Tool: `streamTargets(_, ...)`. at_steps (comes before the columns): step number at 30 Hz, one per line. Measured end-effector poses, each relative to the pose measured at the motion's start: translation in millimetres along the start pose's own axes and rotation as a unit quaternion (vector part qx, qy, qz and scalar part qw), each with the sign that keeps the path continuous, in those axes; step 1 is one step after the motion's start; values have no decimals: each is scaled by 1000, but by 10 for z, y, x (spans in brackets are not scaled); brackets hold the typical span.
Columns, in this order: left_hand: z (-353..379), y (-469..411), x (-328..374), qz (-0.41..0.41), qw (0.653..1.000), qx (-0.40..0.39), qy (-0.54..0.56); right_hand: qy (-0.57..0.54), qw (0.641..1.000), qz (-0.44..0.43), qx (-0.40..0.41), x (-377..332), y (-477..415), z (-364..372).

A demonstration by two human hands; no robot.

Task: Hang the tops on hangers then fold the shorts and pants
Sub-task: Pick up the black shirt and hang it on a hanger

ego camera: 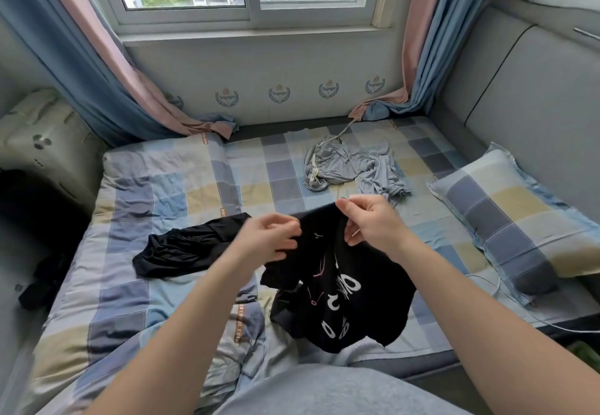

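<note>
- Lower centre of the frame: a black top (341, 294) with pale lettering hangs bunched above the checked bed (162, 194), lifted by its upper edge.
- The left hand (272, 239) has its fingers curled tight on that edge. The right hand (367, 223) pinches it narrowly between thumb and fingertips. I'd guess the hands are spreading the edge to find the neck opening for a hanger, though no hanger shows plainly.
- Left of centre: a black garment (191, 246) lies crumpled on the cover, seemingly set aside for its turn.
- Right edge: a checked pillow (519, 216) rests against the padded wall.
- Above centre: a grey drawstring garment (350, 168) lies in a loose heap, well apart from the hands and still unfolded.
- Upper left: a pale bulky case (42, 142); I cannot tell what it holds.
</note>
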State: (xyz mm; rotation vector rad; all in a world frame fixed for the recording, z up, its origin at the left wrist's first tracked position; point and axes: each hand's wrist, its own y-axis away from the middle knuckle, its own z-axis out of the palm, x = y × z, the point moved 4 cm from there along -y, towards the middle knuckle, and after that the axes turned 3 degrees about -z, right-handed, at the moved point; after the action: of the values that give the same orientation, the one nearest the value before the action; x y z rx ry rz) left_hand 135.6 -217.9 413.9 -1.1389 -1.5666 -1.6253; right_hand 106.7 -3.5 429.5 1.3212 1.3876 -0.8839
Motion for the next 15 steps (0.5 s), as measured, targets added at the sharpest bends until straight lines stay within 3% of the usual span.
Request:
streamTargets(4, 491, 48, -267, -25, 982, -128, -136, -77, 996, -34, 6, -367, 51, 103)
streamTargets(6, 648, 44, -403, -20, 971, -154, -180, -111, 992, -56, 6, -547, 80, 118)
streamTargets(12, 607, -39, -540, 36, 975, -69, -209, -164, 982, -96, 22, -833, 94, 11)
streamTargets(15, 425, -39, -430, 68, 981, -22, -180, -130, 988, -71, 50, -737, 77, -80)
